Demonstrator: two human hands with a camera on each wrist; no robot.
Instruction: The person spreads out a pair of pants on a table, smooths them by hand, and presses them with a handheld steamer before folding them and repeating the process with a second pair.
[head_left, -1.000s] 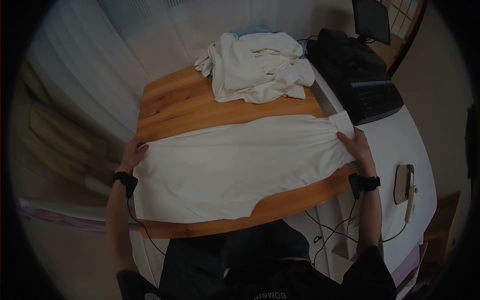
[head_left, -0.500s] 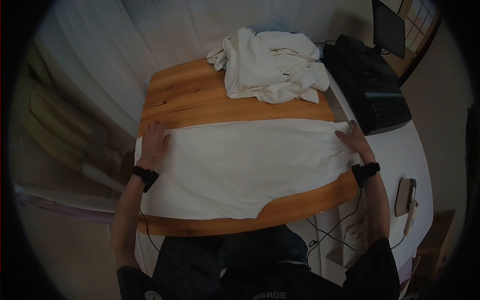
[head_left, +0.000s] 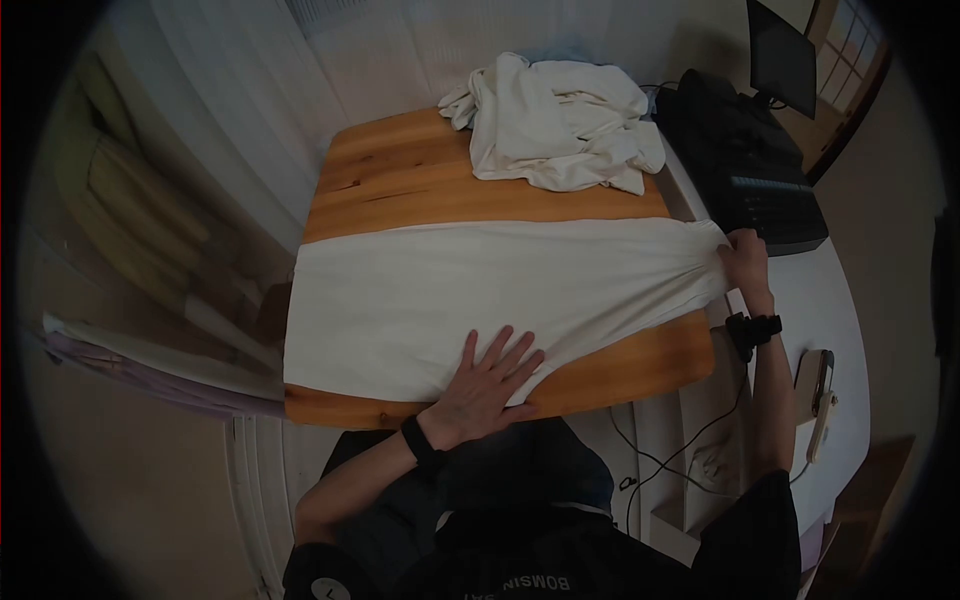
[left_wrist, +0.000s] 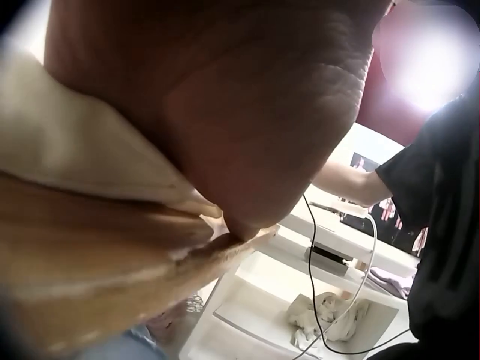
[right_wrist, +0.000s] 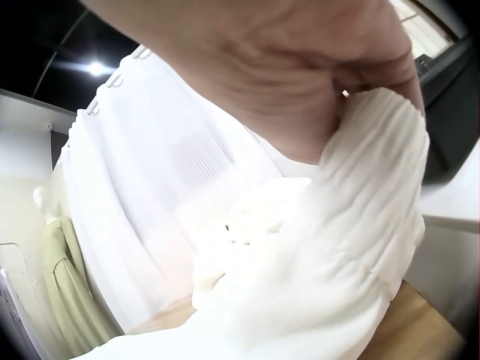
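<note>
One white fabric garment, flat-laid and gathered at a ribbed band [head_left: 450, 290], is spread across an orange-brown wooden table with rounded corners [head_left: 390, 185], its plain end lying at the left edge and its gathered end drawn past the right edge. Two bare hands are placed on it. By the left hand [head_left: 480, 385], laid flat with fingers spread and nothing gripped, the cloth is covered close to the middle of the near edge. By the right hand [head_left: 745, 265], with fingers curled, the gathered end is gripped just beyond the right edge; in the right wrist view the ribbed band is seen bunched beneath these fingers. A strip of bare wood is left visible along the near edge, widest toward the near right corner. One heap of crumpled white cloth [head_left: 560, 125] is set at the far edge, toward the far right corner, apart from the spread garment. Beyond the right edge, one black machine with a keyboard [head_left: 770, 205] is stood on a white smooth-topped desk [head_left: 840, 290], with one dark flat screen [head_left: 783, 60] behind it. One pleated white curtain [right_wrist: 150, 195] is hung beyond the table, and one olive-green garment [head_left: 130, 200] is hung off the left edge.
</note>
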